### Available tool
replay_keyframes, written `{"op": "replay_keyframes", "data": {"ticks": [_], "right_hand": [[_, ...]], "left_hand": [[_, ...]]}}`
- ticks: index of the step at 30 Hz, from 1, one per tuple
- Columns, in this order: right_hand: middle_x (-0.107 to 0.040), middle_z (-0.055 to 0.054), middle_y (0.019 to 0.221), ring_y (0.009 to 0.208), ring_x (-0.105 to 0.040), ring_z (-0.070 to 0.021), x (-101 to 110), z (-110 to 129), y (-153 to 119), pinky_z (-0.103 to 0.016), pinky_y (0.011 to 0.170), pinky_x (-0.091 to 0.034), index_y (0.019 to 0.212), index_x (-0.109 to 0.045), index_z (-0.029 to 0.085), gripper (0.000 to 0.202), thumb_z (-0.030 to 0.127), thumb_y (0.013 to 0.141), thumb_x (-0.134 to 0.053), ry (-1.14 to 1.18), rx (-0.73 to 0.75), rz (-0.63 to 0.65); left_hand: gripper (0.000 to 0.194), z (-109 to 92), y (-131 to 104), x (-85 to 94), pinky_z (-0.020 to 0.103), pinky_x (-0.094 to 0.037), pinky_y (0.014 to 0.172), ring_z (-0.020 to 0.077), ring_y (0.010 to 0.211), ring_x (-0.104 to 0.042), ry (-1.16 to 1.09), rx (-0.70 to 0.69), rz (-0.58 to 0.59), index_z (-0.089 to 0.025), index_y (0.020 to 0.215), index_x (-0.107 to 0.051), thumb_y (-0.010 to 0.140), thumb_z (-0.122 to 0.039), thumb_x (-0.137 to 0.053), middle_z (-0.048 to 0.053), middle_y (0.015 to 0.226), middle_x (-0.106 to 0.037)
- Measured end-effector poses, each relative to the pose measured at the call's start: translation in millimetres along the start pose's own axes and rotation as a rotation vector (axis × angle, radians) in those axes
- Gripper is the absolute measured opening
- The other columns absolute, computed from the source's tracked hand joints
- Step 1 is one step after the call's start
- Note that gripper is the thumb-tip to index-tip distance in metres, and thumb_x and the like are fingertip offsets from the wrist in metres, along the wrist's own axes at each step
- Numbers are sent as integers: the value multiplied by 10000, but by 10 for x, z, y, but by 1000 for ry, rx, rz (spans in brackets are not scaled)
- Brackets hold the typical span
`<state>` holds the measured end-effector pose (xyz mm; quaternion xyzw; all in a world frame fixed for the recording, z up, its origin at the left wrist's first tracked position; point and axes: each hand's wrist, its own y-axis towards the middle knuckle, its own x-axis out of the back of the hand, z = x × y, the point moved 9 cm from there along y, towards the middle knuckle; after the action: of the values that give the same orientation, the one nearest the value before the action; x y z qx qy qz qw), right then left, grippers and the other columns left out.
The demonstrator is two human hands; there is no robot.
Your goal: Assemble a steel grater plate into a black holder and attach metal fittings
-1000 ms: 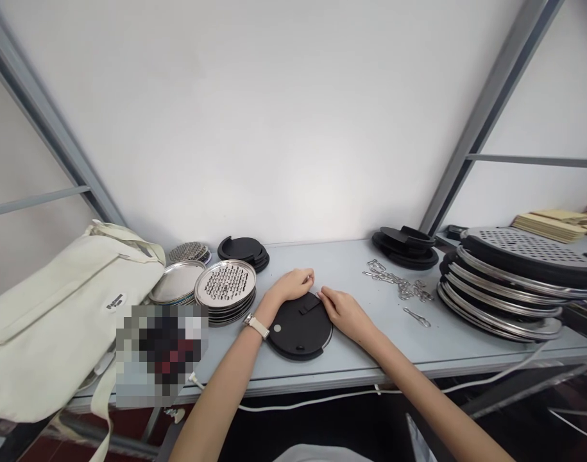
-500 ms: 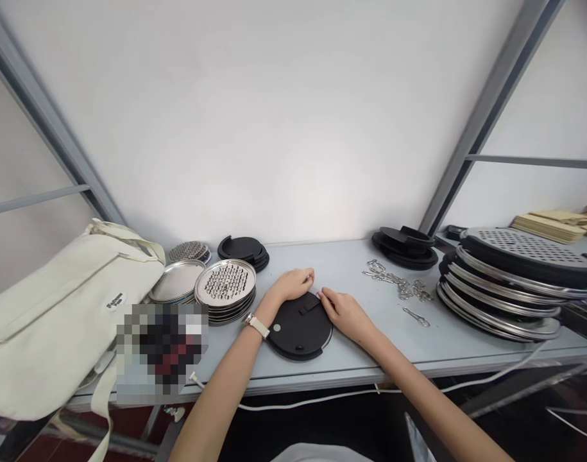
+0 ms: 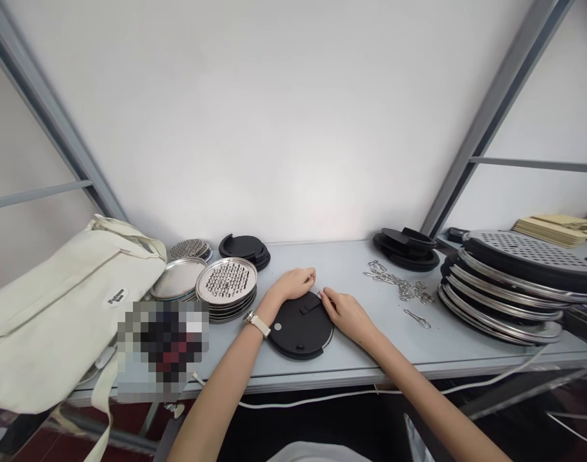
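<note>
A black round disc (image 3: pixel 297 337) lies on the table before me, with a pale dot, a small dark slot and a raised tab on its face; a thin metal rim shows at its right. My left hand (image 3: pixel 297 283) is curled at the disc's far edge, wrist over its left side. At its upper right edge is my right hand (image 3: pixel 339 305), thumb and fingers pressed together. A thin bit of something shows by the right fingertips, too small to name. What the left fingers hold, if anything, is hidden.
Left stand a stack of round metal graters (image 3: pixel 226 282), metal discs (image 3: pixel 180 279), black holders (image 3: pixel 245 249) and a cream bag (image 3: pixel 72 308). Metal snap hooks (image 3: pixel 401 285) lie at right, near more black holders (image 3: pixel 406 250) and a tall stack of larger grater plates (image 3: pixel 509 292). A white cable (image 3: pixel 312 401) hangs along the front edge.
The view has shifted very slightly. Both hands and the black disc keep the same places relative to each other.
</note>
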<state>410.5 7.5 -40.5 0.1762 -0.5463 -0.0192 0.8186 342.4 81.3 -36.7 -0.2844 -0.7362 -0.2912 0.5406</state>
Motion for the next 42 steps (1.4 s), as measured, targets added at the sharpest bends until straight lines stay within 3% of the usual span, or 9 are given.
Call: {"op": "replay_keyframes", "data": {"ticks": [8,42], "right_hand": [[-554,2,566,514,-522,-144,21,-18,-44,-239,530,-253,725,-443,211,277,296,933,-281,14,-7,-34],[-585,-12,586,534,-553,-162,4,-10,-22,-233,522,-271,753,-476,220,282,317,935,-284,52,-2,24]], "left_hand": [[213,-6,9,7,251,-394,611,159,687,-559,17,-4,-14,-197,915,-522,894,-264,-321,28,812,-620],[213,-30,-8,24,260,-424,675,173,771,-592,45,30,25,-190,966,-509,905,-245,-313,52,902,-636]]}}
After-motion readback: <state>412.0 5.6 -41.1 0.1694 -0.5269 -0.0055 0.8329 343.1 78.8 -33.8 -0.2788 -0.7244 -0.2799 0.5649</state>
